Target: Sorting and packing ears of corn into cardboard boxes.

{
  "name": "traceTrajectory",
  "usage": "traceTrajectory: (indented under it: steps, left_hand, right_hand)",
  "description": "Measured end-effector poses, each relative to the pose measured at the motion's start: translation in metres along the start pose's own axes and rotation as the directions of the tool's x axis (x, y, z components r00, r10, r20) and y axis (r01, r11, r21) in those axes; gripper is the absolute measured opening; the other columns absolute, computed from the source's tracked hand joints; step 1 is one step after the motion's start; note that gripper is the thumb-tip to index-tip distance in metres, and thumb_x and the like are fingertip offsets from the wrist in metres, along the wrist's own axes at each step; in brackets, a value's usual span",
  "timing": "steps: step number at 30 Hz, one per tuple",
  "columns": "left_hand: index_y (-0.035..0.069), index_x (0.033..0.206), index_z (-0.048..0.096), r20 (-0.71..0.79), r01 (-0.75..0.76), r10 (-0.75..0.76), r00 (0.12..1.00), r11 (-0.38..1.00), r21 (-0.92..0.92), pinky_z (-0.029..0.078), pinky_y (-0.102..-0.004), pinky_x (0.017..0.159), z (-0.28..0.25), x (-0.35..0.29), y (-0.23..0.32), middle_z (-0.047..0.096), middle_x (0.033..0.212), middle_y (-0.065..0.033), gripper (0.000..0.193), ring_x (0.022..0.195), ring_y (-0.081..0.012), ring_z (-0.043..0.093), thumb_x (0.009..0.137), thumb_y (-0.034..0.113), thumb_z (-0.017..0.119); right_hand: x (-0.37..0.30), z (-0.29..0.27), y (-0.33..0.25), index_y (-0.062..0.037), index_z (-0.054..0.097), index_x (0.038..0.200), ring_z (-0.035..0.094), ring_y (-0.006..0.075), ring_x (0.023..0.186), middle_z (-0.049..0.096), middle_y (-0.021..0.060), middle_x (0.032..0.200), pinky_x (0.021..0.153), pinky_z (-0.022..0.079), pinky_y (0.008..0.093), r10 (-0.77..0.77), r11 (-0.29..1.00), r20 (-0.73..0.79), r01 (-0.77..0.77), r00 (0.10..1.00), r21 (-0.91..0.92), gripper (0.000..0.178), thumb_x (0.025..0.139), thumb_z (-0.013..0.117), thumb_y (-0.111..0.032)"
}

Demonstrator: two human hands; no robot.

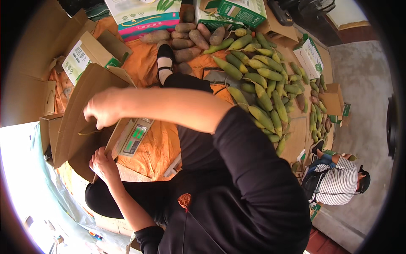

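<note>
An open brown cardboard box (84, 158) stands tilted in front of me at the left, its tall flap (72, 106) raised. My left hand (104, 166) grips its near edge with curled fingers. Across the box reaches my right arm; my right hand (103, 109) is over the opening, by the raised flap. Its fingers bend downward but are smeared by motion, so any hold is unclear. A thin cord handle (89, 132) shows just below that hand. Touching or close by the box is a digital scale (134, 137) with a lit green display. The box's inside is mostly hidden.
Green radishes (270, 76) lie heaped at the right, with reddish-brown tubers (198, 39) at the back. Printed cartons (148, 25) stand behind, another carton (82, 57) at left. An orange sheet (156, 144) covers the floor. A person in a striped shirt (336, 182) sits far right.
</note>
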State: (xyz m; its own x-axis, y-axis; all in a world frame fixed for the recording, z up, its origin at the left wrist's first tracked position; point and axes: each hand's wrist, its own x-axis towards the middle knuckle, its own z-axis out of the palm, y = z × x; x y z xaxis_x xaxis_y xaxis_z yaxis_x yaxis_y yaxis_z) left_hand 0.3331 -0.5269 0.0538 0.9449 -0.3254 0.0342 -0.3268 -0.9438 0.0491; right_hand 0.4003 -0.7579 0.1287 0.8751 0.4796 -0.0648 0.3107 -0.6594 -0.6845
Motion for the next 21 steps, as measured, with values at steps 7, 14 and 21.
traceTrajectory:
  steps: [7,14,21]
  left_hand:
    - [0.007,0.092,0.064,0.023,0.028,-0.029,0.999,0.999,0.040,0.040,-0.0403,0.089,-0.002,0.001,-0.008,0.064,0.089,-0.0070,0.015,0.089,-0.0274,0.059,0.078,0.012,0.064]
    - [0.006,0.090,0.063,0.038,0.031,-0.030,0.999,0.999,-0.011,0.040,-0.0405,0.089,0.003,0.006,-0.001,0.064,0.088,-0.0076,0.014,0.089,-0.0275,0.059,0.077,0.012,0.064]
    - [0.003,0.090,0.062,0.010,0.019,-0.020,1.000,1.000,0.017,0.043,-0.0413,0.084,0.004,-0.003,-0.015,0.064,0.085,-0.0100,0.017,0.085,-0.0301,0.059,0.076,0.012,0.063]
  right_hand:
    - [-0.174,-0.074,0.143,-0.0039,0.058,0.119,0.065,0.0167,0.093,0.067,0.0094,0.104,0.081,0.052,0.0314,0.441,0.897,-0.473,-0.357,0.763,0.260,0.034,0.088,0.062,-0.016]
    - [-0.418,0.049,0.270,-0.0068,0.058,0.118,0.055,0.0343,0.110,0.059,0.0179,0.117,0.090,0.046,0.0427,0.941,0.233,-0.242,-0.971,0.238,-0.050,0.044,0.077,0.067,-0.021]
    - [-0.486,0.147,0.261,-0.0187,0.042,0.131,0.042,0.0290,0.127,0.047,0.0058,0.133,0.095,0.043,0.0506,0.990,-0.133,-0.064,-0.985,-0.126,-0.111,0.057,0.080,0.067,-0.018]
